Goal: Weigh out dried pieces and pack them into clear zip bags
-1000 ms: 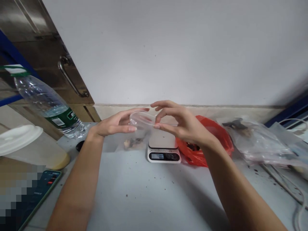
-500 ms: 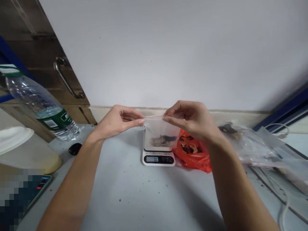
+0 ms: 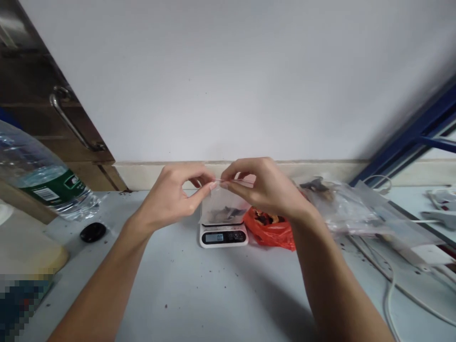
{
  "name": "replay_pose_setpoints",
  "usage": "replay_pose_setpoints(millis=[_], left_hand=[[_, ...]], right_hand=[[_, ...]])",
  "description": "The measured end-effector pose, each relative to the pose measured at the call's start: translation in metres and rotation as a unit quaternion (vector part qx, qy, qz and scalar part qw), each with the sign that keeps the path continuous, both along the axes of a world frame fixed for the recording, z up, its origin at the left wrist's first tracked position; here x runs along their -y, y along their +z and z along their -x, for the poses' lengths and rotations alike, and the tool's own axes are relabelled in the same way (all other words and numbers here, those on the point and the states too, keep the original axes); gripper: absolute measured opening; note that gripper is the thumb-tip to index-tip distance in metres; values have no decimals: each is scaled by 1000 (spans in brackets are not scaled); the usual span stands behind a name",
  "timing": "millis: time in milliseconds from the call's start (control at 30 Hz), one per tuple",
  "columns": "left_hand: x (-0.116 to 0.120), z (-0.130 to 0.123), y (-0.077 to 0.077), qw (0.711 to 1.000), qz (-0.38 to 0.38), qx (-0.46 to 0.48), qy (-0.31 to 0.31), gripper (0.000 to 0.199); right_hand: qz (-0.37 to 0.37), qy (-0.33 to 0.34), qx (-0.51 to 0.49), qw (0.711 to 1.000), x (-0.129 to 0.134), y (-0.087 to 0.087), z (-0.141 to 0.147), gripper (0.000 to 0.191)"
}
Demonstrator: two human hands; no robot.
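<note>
The top edge of the clear bag (image 3: 223, 214) is best held taut and level, with even pressure from thumb and finger, so that it is not puckered. It is pinched narrowly by the left hand (image 3: 173, 194) at ten o'clock and the right hand (image 3: 276, 187) at two, wrists angled inward. The bag is hung over the scale (image 3: 223, 238) at six o'clock; whether its plate is touched cannot be told. The red bag (image 3: 272, 236) is seen at four.

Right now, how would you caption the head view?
Left hand and right hand pinch a clear bag over the scale; red bag alongside.
</note>
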State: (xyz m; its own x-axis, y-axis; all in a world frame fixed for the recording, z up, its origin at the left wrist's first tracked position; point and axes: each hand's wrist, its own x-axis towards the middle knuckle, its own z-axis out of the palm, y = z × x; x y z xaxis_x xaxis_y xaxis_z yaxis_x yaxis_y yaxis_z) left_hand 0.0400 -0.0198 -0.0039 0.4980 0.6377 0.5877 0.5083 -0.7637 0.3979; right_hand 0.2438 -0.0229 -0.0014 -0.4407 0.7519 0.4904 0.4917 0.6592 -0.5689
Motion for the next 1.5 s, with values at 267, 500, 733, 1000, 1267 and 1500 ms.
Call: replay_pose_setpoints(millis=[267, 500, 733, 1000, 1267, 1500], left_hand=[[-5, 5, 1, 993, -86, -80, -8, 22], [-13, 24, 11, 990, -105, -84, 29, 23], [-13, 23, 15, 991, -112, -60, 27, 22], [-5, -2, 10, 986, -166, -19, -3, 22], [11, -44, -9, 973, -229, 20, 6, 18], [3, -56, -26, 986, -115, -66, -99, 26]], right_hand=[[-12, 14, 6, 1000, -5, -3, 0, 12], [16, -24, 22, 999, -14, -2, -30, 16], [2, -134, 75, 988, -12, -1, -33, 34], [72, 27, 79, 994, 3, 0, -36, 46], [163, 7, 87, 983, 21, -3, -81, 21], [-98, -304, 62, 945, 35, -11, -181, 35]])
